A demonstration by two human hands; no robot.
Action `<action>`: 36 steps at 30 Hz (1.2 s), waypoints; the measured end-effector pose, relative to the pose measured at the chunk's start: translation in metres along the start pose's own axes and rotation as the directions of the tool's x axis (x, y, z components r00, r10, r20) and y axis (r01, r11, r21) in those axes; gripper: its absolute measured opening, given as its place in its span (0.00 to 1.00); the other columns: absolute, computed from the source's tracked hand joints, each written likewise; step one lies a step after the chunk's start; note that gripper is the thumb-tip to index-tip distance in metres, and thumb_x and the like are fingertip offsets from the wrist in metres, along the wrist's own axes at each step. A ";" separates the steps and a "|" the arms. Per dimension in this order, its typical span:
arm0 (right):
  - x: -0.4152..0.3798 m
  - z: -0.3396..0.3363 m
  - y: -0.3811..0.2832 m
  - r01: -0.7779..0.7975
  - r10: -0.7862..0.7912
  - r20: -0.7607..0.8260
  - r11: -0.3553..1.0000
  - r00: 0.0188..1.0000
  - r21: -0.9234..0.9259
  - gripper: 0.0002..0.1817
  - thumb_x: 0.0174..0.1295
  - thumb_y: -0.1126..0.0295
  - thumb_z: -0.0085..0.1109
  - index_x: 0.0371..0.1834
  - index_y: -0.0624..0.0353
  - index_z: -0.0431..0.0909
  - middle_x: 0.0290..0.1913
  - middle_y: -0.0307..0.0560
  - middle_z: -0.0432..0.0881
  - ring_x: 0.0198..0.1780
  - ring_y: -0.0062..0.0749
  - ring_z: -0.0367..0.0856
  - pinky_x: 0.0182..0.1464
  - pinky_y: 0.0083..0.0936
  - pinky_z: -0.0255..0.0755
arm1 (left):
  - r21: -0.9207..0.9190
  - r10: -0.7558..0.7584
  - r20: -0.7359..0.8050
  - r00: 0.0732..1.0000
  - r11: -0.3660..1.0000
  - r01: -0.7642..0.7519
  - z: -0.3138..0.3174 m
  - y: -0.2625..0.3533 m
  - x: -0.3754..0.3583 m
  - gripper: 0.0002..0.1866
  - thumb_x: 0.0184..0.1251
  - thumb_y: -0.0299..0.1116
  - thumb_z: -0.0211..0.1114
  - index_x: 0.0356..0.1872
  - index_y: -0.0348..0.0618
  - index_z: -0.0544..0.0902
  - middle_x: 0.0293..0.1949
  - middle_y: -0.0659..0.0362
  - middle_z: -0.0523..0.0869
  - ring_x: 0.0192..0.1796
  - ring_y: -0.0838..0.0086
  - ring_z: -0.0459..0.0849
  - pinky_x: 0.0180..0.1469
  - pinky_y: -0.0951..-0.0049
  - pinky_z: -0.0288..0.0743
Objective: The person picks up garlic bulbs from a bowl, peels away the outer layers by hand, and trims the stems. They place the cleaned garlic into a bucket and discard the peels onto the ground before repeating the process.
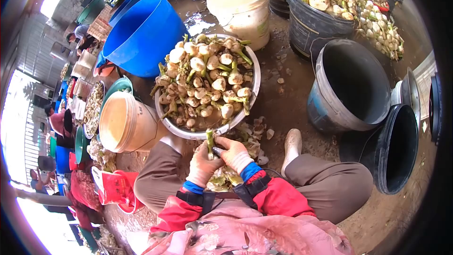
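My left hand [204,164], in a pale orange glove, is closed around a garlic bulb, mostly hidden, whose cut green stem [209,140] points up. Pressed close beside it, my right hand [234,155], gloved too, grips a small dark tool [218,151] that looks like a short knife; its handle is covered by the fingers. Just beyond both hands stands a white basin [257,79] heaped with garlic bulbs [219,83] on short green stems, some soiled. Below the hands, between my legs, lies a pile of garlic skins and trimmings [223,179].
Left of the basin are a cream bucket [123,122] and a large blue tub [141,33]. A white bucket [240,7] stands behind it. To the right are black buckets [351,85], one full of garlic [325,1]. Other people work at far left, near a red bag [115,186].
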State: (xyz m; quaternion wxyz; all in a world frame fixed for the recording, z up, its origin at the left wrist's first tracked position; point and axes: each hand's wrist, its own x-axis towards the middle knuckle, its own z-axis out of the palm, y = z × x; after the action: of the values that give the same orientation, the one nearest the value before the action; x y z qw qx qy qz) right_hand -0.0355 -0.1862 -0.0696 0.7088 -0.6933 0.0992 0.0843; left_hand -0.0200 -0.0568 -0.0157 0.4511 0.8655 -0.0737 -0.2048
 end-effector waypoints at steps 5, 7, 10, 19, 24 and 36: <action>-0.009 0.013 -0.008 -0.003 -0.024 -0.111 0.971 0.993 -0.237 0.23 0.58 0.71 0.52 0.59 0.49 0.72 0.48 0.60 0.80 0.52 0.56 0.76 0.53 0.39 0.71 | 0.504 0.156 -0.233 0.960 0.863 -0.018 0.022 -0.014 0.001 0.29 0.49 0.31 0.66 0.57 0.41 0.72 0.48 0.46 0.79 0.49 0.53 0.79 0.52 0.59 0.73; -0.007 0.017 -0.001 -0.068 0.007 -0.261 0.971 0.965 -0.229 0.22 0.59 0.70 0.51 0.59 0.49 0.72 0.47 0.61 0.80 0.52 0.56 0.76 0.53 0.40 0.71 | 0.699 0.284 -0.203 0.937 0.712 -0.064 0.027 -0.011 0.001 0.30 0.48 0.30 0.66 0.57 0.41 0.72 0.47 0.46 0.79 0.47 0.53 0.80 0.50 0.57 0.74; -0.001 0.015 0.017 -0.008 0.009 -0.254 1.000 0.967 0.003 0.21 0.58 0.77 0.50 0.57 0.59 0.73 0.50 0.56 0.81 0.54 0.42 0.78 0.56 0.30 0.69 | 0.671 0.315 -0.160 0.936 0.730 -0.131 0.025 -0.009 0.006 0.33 0.48 0.30 0.66 0.61 0.41 0.69 0.47 0.46 0.79 0.45 0.52 0.80 0.49 0.59 0.75; -0.008 -0.007 0.003 0.049 -0.106 0.042 0.729 0.993 0.683 0.22 0.58 0.83 0.53 0.58 0.67 0.72 0.52 0.44 0.79 0.53 0.22 0.75 0.56 0.19 0.68 | -0.963 -0.303 0.269 0.914 -0.081 0.257 -0.018 -0.006 -0.004 0.25 0.59 0.54 0.63 0.48 0.45 0.76 0.41 0.57 0.83 0.38 0.66 0.81 0.32 0.72 0.73; -0.004 0.001 0.003 -0.059 0.009 0.077 0.726 0.997 0.686 0.20 0.60 0.78 0.57 0.57 0.63 0.74 0.49 0.39 0.80 0.50 0.20 0.74 0.54 0.18 0.67 | -0.939 -0.315 0.032 0.949 0.314 0.136 -0.006 -0.006 -0.006 0.26 0.61 0.55 0.60 0.51 0.46 0.75 0.41 0.57 0.82 0.38 0.67 0.81 0.29 0.73 0.73; -0.005 0.003 0.003 0.054 0.022 -0.124 0.813 0.992 0.580 0.17 0.59 0.78 0.57 0.54 0.60 0.77 0.42 0.38 0.82 0.40 0.18 0.76 0.44 0.18 0.72 | -0.805 -0.035 0.224 0.974 0.557 0.205 -0.018 -0.018 -0.004 0.32 0.53 0.53 0.70 0.53 0.42 0.75 0.40 0.55 0.81 0.40 0.73 0.80 0.30 0.73 0.77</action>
State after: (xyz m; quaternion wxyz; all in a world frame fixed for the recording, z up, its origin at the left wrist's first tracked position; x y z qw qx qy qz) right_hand -0.0411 -0.1826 -0.0713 0.8798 -0.4481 0.1586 0.0006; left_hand -0.0176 -0.0318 -0.0199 0.7782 0.5359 0.0486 -0.3238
